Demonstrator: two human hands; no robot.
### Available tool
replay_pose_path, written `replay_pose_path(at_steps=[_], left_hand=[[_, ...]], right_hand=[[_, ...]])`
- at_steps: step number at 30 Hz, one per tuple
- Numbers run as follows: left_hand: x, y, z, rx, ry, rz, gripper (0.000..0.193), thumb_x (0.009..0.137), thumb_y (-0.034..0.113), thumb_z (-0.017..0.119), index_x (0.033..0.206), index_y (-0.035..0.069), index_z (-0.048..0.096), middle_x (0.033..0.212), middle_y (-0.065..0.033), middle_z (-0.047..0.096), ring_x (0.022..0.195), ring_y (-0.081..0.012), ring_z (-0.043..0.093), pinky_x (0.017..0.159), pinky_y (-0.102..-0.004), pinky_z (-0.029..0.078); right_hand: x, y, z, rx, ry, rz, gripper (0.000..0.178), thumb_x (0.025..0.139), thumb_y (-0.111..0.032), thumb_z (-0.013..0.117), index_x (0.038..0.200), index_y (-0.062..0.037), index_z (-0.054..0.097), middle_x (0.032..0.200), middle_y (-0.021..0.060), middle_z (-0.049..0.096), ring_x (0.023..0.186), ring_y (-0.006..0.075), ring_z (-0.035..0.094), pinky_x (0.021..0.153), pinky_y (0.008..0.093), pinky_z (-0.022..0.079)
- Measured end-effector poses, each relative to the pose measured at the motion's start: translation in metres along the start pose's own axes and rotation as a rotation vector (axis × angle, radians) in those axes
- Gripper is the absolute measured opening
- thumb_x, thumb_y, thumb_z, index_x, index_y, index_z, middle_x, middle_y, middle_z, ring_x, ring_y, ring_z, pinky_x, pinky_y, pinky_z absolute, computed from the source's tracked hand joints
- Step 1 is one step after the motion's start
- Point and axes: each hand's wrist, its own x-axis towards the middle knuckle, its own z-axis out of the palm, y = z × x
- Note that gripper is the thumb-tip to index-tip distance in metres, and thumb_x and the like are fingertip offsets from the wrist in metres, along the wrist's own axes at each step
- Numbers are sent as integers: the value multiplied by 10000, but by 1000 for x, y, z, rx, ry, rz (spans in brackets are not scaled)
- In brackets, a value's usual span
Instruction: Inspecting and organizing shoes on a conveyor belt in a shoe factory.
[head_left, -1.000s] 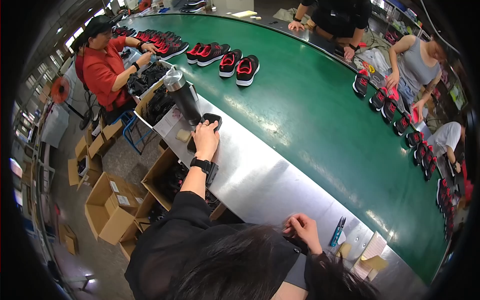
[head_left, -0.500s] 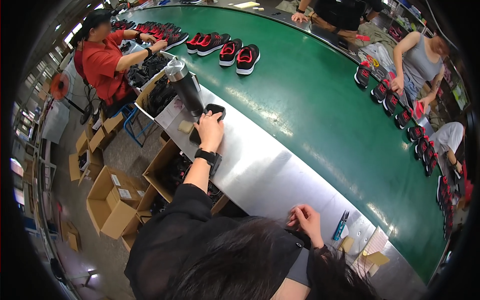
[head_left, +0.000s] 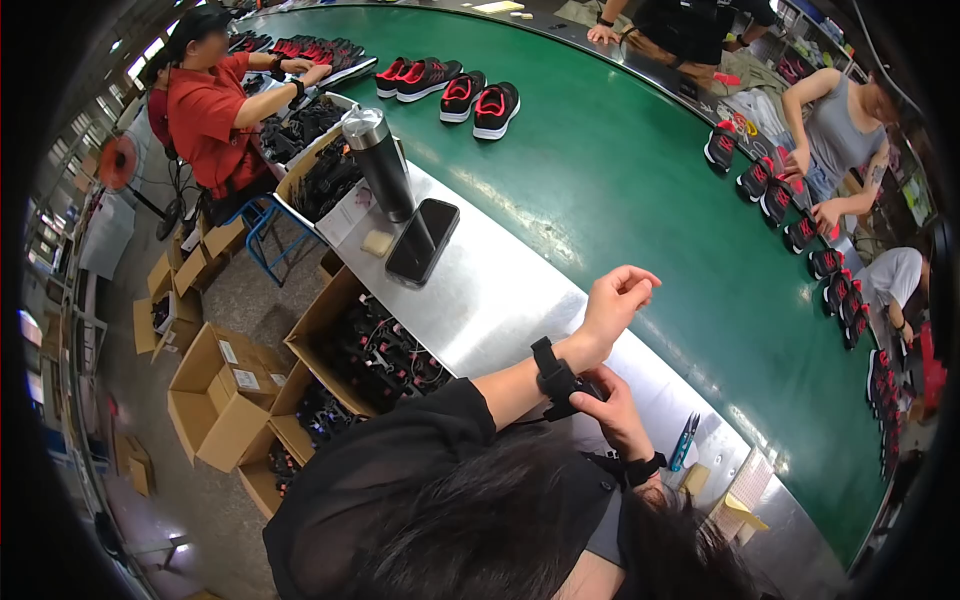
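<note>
My left hand (head_left: 612,310) is raised over the metal ledge (head_left: 480,300), its fingers loosely curled together with nothing visible in them. Around my left wrist a black strap carries a black wrist device (head_left: 568,388). My right hand (head_left: 618,415) grips that device, thumb on top; the other fingers are partly hidden behind it. A black band circles my right wrist too. Beside my right hand lie teal-handled thread snips (head_left: 685,442). Farther left along the ledge, a black smartphone (head_left: 424,242) lies flat near a dark steel tumbler (head_left: 380,165) and a small beige block (head_left: 377,243).
A green conveyor (head_left: 600,190) carries black-and-red sneakers (head_left: 495,110). Open cartons (head_left: 225,395) stand on the floor at left, some holding dark parts. Notes and a pad (head_left: 745,490) lie at the ledge's right end. A co-worker in red (head_left: 215,110) works at far left; others work across the belt.
My left hand has let go of the phone and moved right, toward my body. My right hand has come onto the left wrist's device. The phone lies uncovered.
</note>
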Motion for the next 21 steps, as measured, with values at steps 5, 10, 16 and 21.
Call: replay_pose_path(at_steps=[5, 10, 16, 21], left_hand=[[-1, -1, -2, -111, 143, -59, 111, 868, 103, 526, 868, 35, 613, 687, 22, 538, 640, -60, 491, 584, -214, 403], [-5, -14, -9, 419, 78, 160, 94, 851, 82, 522, 871, 58, 611, 686, -29, 563, 650, -127, 539, 588, -270, 435], [-14, -30, -21, 1028, -169, 619, 85, 803, 82, 576, 872, 81, 626, 767, -86, 616, 732, -293, 581, 635, -379, 476], [-8, -13, -4, 537, -41, 52, 90, 857, 105, 548, 879, 67, 626, 726, -21, 600, 686, -118, 570, 611, -269, 463]], right_hand=[[-3, -7, 4, 153, 163, 1, 410, 786, -90, 690, 1126, -4, 477, 922, 68, 632, 816, 112, 599, 762, 241, 476], [-6, -2, -7, 243, 233, 14, 389, 779, -65, 688, 1072, -29, 434, 820, 91, 644, 714, 131, 625, 677, 243, 499], [-7, 7, -8, 189, 190, 34, 336, 814, -69, 627, 1036, -58, 376, 903, 193, 640, 763, 277, 671, 670, 340, 559], [-8, 0, -13, 279, 183, 26, 347, 816, -108, 648, 1035, -48, 386, 865, 167, 651, 756, 207, 667, 663, 277, 532]])
